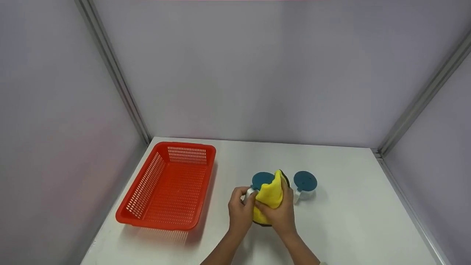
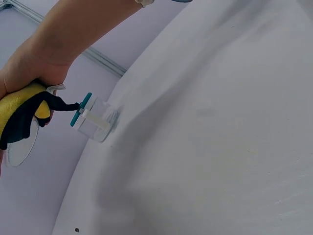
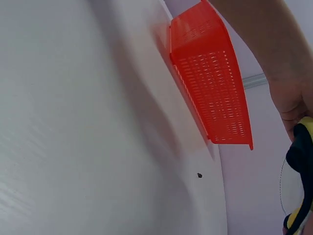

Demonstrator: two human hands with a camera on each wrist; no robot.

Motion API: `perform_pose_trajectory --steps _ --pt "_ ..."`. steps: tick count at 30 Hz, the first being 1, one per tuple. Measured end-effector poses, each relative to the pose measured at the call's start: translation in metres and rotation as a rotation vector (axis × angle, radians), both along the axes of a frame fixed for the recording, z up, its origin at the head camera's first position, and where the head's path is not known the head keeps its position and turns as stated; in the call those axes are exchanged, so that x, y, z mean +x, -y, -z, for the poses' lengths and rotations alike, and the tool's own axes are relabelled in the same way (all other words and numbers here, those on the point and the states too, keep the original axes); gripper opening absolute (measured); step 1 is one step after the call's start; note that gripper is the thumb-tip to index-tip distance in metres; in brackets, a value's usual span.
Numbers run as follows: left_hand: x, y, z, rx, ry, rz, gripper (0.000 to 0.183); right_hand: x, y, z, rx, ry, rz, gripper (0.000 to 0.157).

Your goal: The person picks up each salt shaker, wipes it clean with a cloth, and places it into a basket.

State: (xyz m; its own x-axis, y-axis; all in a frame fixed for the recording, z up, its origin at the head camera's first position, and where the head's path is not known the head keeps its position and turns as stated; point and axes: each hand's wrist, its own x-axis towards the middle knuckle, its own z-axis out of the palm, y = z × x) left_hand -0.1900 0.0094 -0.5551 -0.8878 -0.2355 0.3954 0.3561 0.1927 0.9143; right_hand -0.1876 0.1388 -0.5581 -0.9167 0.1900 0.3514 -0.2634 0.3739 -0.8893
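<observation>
Up off the table, my left hand grips the white handle of a jar with a teal lid. My right hand holds a yellow cloth with a dark edge against the jar's side. Cloth and fingers hide most of the jar's body; its clear round base shows in the left wrist view. A second jar, clear with a teal lid and white handle, stands upright on the table just right of my right hand.
To the left, a red plastic basket with slotted sides lies on the white table. Pale panels enclose the table at the back and both sides. A small dark spot marks the tabletop.
</observation>
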Motion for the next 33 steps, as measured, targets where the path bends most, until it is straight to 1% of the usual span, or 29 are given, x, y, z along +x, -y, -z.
perform_pose_trajectory --steps 3,8,11,13,15,17,18,20,22,23,24,25,28,31,33 --pt "0.0 0.0 0.0 0.011 0.003 -0.012 0.009 0.0 0.004 0.001 0.079 -0.024 0.043 0.102" --pt "-0.001 0.003 0.0 0.048 0.022 -0.003 0.009 0.001 0.01 0.007 0.189 -0.07 0.092 0.107" --pt "-0.002 0.004 0.001 0.073 0.041 -0.002 0.01 0.001 0.01 0.01 0.241 -0.111 0.101 0.108" --pt "-0.003 0.005 0.0 0.093 0.055 -0.001 0.011 0.001 0.01 0.011 0.24 -0.123 0.086 0.109" --pt "-0.004 0.007 -0.001 0.117 0.07 0.001 0.012 0.001 0.008 0.012 0.18 -0.096 0.046 0.112" --pt "-0.004 0.008 -0.009 0.145 0.106 0.006 0.013 0.001 0.005 0.01 0.048 -0.023 -0.036 0.112" --pt "-0.005 0.009 -0.01 0.161 0.121 0.012 0.013 0.0 0.003 0.011 -0.028 0.021 -0.079 0.111" --pt "-0.007 0.012 -0.011 0.186 0.138 0.023 0.014 -0.001 -0.002 0.012 -0.154 0.135 -0.138 0.108" --pt "-0.009 0.015 -0.012 0.207 0.157 0.041 0.014 -0.002 -0.005 0.013 -0.239 0.229 -0.183 0.1" --pt "-0.011 0.017 -0.009 0.214 0.157 0.055 0.015 -0.003 -0.007 0.015 -0.261 0.261 -0.197 0.096" --pt "-0.013 0.018 -0.007 0.22 0.159 0.067 0.017 -0.003 -0.008 0.015 -0.28 0.293 -0.203 0.092" --pt "-0.013 0.019 -0.007 0.223 0.165 0.079 0.018 -0.003 -0.009 0.014 -0.309 0.316 -0.211 0.088" --pt "-0.015 0.022 -0.007 0.236 0.2 0.121 0.024 -0.003 -0.01 0.011 -0.439 0.362 -0.243 0.077" --pt "-0.016 0.023 -0.006 0.247 0.228 0.15 0.028 -0.003 -0.011 0.008 -0.575 0.419 -0.265 0.069" --pt "-0.016 0.024 -0.006 0.259 0.244 0.168 0.03 -0.003 -0.013 0.007 -0.637 0.444 -0.286 0.064"
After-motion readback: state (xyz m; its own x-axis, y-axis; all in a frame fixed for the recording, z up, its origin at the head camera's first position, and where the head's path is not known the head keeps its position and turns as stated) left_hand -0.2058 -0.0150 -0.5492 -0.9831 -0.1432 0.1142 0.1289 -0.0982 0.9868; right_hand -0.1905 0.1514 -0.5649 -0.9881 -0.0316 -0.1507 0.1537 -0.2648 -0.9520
